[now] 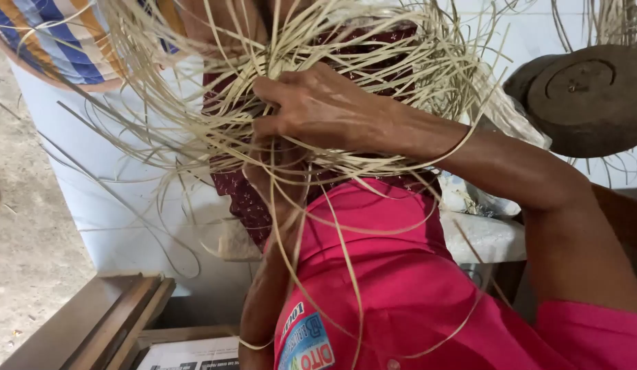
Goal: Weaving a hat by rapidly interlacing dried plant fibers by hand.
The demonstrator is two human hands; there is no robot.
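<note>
Head view: a tangle of pale flat cane strips point(215, 116) fills the upper middle, and every place below is given from it. Within the tangle, the right hand point(318, 106) is clenched around a bunch of strips. Just beneath, the left hand point(274, 178) is half buried; whether it is closed on anything cannot be told. Strips are draped down over a pink shirt point(401, 288), on whose lower edge a rounded blue and white printed patch point(306, 342) is seen. A white printed sheet point(188, 355) lies at the bottom edge, beside dark wooden boards point(106, 322). Right of the tangle, a round dark wooden block point(586, 96) crowds the corner. Left and below, bare concrete floor point(23, 260) is left open. A striped cloth point(51, 41) sits upper left.
</note>
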